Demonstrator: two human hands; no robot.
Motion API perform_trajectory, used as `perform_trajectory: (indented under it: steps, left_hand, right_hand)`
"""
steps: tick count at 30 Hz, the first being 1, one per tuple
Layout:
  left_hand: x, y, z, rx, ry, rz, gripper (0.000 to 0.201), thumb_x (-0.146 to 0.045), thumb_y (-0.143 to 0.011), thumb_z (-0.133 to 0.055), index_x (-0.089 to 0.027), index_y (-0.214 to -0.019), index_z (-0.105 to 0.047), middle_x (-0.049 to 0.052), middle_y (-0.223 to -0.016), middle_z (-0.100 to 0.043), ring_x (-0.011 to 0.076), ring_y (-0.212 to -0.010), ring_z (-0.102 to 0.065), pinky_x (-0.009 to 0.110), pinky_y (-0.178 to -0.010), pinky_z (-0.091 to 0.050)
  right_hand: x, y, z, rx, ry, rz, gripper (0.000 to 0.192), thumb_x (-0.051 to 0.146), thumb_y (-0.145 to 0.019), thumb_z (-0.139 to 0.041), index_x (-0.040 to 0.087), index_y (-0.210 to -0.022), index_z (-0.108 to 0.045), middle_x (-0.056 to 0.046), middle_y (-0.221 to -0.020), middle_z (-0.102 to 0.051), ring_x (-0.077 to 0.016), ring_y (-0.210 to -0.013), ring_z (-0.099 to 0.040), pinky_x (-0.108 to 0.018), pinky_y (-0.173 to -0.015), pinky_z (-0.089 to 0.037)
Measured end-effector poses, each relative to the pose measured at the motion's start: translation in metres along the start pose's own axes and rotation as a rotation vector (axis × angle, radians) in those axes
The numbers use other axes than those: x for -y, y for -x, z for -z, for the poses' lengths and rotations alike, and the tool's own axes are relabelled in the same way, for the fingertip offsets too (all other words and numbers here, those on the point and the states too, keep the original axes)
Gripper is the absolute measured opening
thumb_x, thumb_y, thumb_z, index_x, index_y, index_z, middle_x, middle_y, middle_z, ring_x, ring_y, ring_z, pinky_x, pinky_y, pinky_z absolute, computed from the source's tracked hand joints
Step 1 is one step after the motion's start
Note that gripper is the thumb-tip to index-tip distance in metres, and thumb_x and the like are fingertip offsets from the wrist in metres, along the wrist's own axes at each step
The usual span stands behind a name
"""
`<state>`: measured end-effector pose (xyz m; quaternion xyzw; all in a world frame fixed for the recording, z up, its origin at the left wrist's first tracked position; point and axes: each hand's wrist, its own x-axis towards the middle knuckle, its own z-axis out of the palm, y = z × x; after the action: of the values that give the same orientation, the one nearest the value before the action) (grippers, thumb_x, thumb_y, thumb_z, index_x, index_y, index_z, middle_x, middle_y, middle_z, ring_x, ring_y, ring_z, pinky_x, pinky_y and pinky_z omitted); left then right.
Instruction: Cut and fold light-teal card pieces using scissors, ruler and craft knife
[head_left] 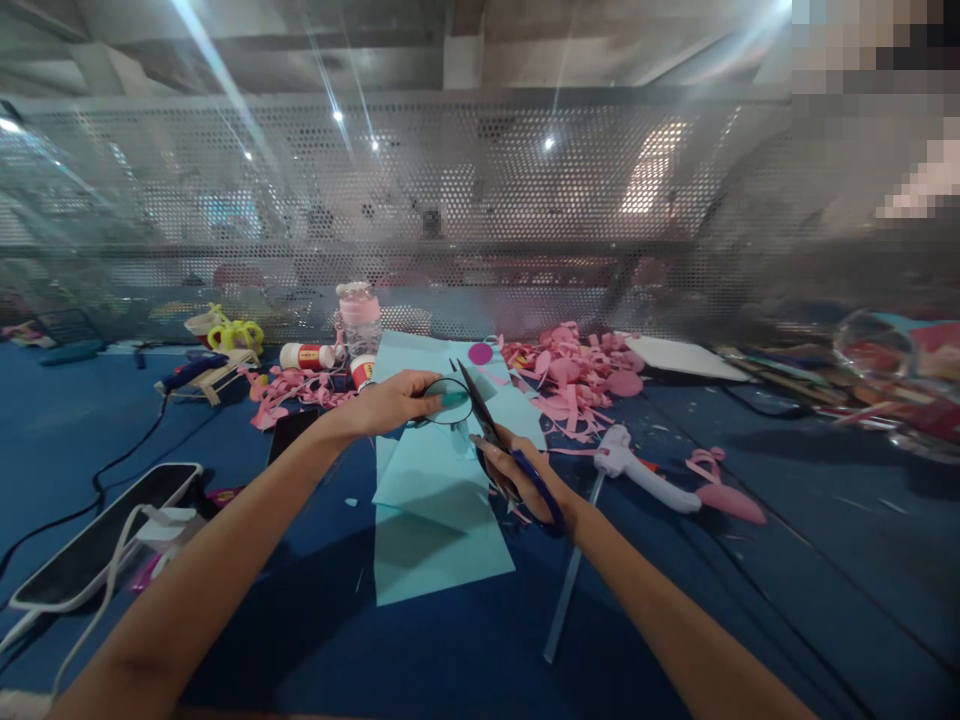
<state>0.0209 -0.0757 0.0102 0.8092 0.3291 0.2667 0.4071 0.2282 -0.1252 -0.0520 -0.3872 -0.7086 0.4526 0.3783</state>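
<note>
While my left hand (390,403) pinches the thin, floppy light-blue paper piece (448,402) by its near-left edge above the blue sheets (435,500) at the table's middle, my right hand (517,478), fingers closed through the handles, works the scissors (487,425) into it.

We cannot see the scissors' handles (538,500), buried in our right hand (517,478). A pixelated block (874,100) hides the top right corner. The jar (896,375) at the right is blurred and cut by the edge. The bottle label (307,356) is too small to read.
</note>
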Motion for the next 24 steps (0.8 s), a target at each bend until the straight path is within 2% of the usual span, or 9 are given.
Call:
perform_trajectory:
  steps: [7,16,22,24]
  left_hand:
    - [0.0040,-0.0011,0.0018,0.040,0.082,0.025,0.025,-0.039,-0.076,-0.058,-0.015,-0.075,-0.056,-0.003,-0.063,-0.045,0.0090,-0.059,-0.045,0.020,-0.054,-0.039]
    - [0.0046,-0.0002,0.0046,0.108,0.127,0.036,0.027,-0.041,-0.075,-0.061,-0.014,-0.078,-0.057,-0.003,-0.061,-0.046,0.0075,-0.056,-0.044,0.018,-0.050,-0.036]
    - [0.0060,0.0001,0.0063,0.156,0.136,0.042,0.029,-0.042,-0.075,-0.061,-0.014,-0.069,-0.054,-0.004,-0.059,-0.045,0.0061,-0.053,-0.042,0.018,-0.048,-0.033]
    - [0.0066,-0.0007,0.0064,0.164,0.129,0.044,0.030,-0.042,-0.075,-0.061,-0.014,-0.068,-0.053,-0.004,-0.059,-0.044,0.0053,-0.051,-0.040,0.017,-0.047,-0.032]
  right_hand:
    - [0.0016,0.0015,-0.0004,0.030,-0.011,-0.023,0.034,0.054,-0.082,-0.047,0.020,-0.084,-0.045,0.010,-0.046,-0.035,-0.0050,-0.036,-0.033,-0.019,-0.035,-0.027]
    - [0.0065,0.0018,0.0009,0.038,0.019,-0.067,0.033,0.053,-0.081,-0.049,0.019,-0.084,-0.047,0.009,-0.044,-0.039,-0.0055,-0.033,-0.037,-0.018,-0.033,-0.030]
    - [0.0035,0.0019,0.0013,0.018,0.052,-0.060,0.037,0.055,-0.079,-0.049,0.019,-0.083,-0.050,0.010,-0.041,-0.037,-0.0057,-0.031,-0.038,-0.017,-0.032,-0.033]
    - [0.0000,0.0009,0.0001,-0.039,-0.007,-0.068,0.039,0.058,-0.079,-0.048,0.019,-0.079,-0.049,0.010,-0.039,-0.036,-0.0051,-0.028,-0.035,-0.017,-0.029,-0.031]
